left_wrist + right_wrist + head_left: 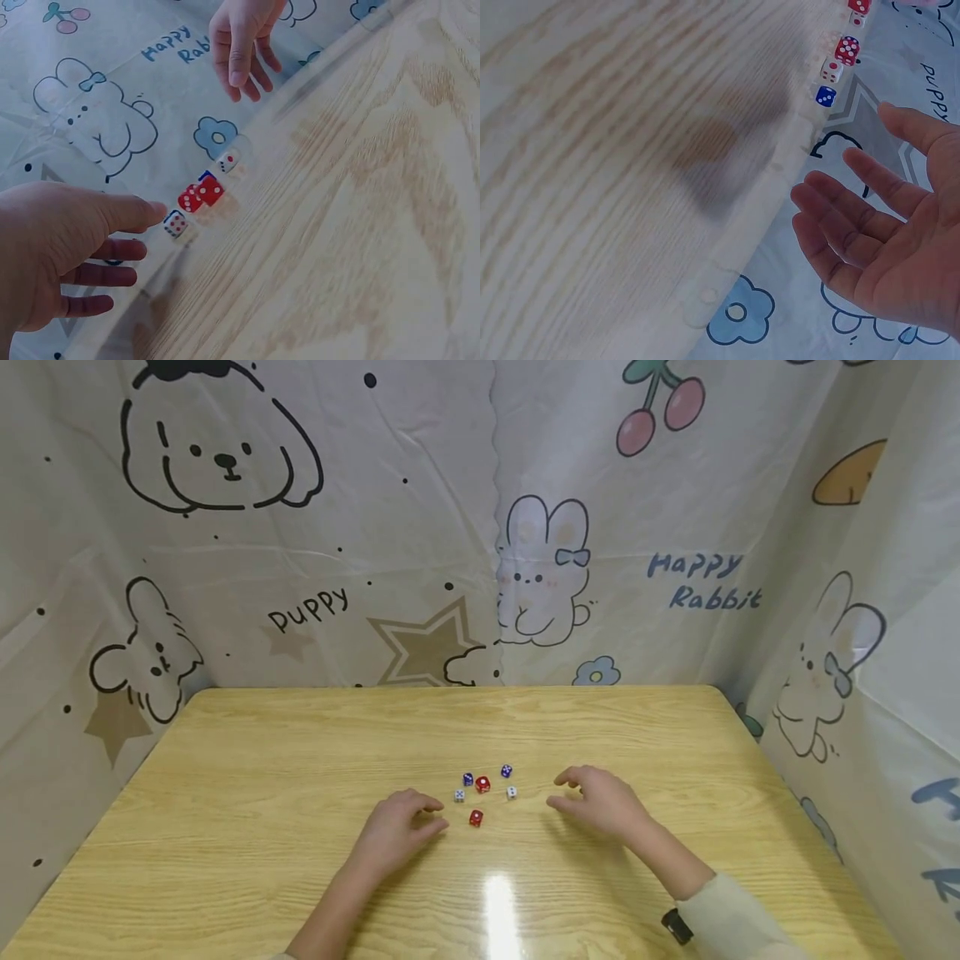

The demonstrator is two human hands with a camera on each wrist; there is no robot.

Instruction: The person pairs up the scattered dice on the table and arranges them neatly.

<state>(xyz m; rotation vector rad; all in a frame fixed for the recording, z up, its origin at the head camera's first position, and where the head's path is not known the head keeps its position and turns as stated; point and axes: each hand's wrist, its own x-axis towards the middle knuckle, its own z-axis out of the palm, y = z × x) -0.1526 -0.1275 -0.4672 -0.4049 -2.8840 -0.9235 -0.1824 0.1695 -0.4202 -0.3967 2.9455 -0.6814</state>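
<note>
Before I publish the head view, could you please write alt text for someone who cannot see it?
A person's left hand and right hand, both empty, flank two red dice, two blue dice and two white dice on a wood-grain table. A pale curtain with cartoon animals hangs behind.

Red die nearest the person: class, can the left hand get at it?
Probably yes: the left hand holds nothing, and in the head view nothing stands between it and that red die.
</note>
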